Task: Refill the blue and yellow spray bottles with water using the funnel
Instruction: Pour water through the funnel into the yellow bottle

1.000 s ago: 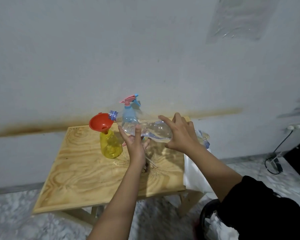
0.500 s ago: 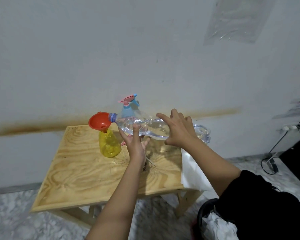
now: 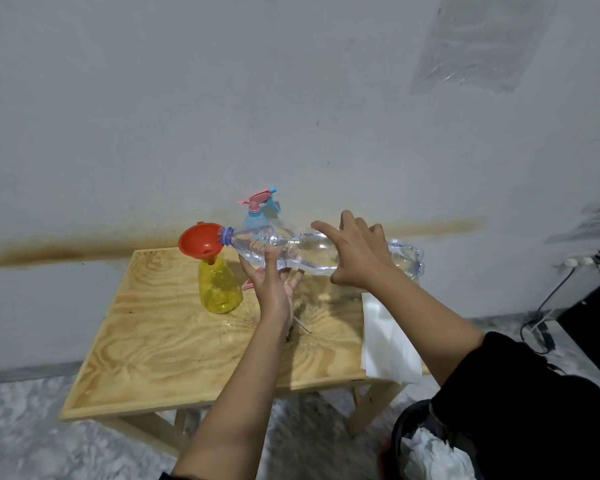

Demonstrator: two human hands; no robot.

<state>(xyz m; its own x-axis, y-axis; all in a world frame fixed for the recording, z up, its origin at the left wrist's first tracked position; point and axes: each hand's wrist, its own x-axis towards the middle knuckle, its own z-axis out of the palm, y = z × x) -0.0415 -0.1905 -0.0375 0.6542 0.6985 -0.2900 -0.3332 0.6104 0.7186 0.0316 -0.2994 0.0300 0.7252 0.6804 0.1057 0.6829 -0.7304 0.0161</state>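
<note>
Head view: a clear water bottle (image 3: 312, 251) lies nearly level above the wooden table (image 3: 174, 341), its mouth at the rim of the orange funnel (image 3: 200, 242) seated in the yellow spray bottle (image 3: 219, 287). The left hand (image 3: 272, 285) props the bottle's front from below with straight fingers; the right hand (image 3: 357, 251) clasps its middle. The blue spray bottle (image 3: 257, 216) stands behind.

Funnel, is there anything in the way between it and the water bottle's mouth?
Nothing visible. The mouth of the clear water bottle sits right at the rim of the red funnel, which stands in the neck of the yellow spray bottle.
</note>
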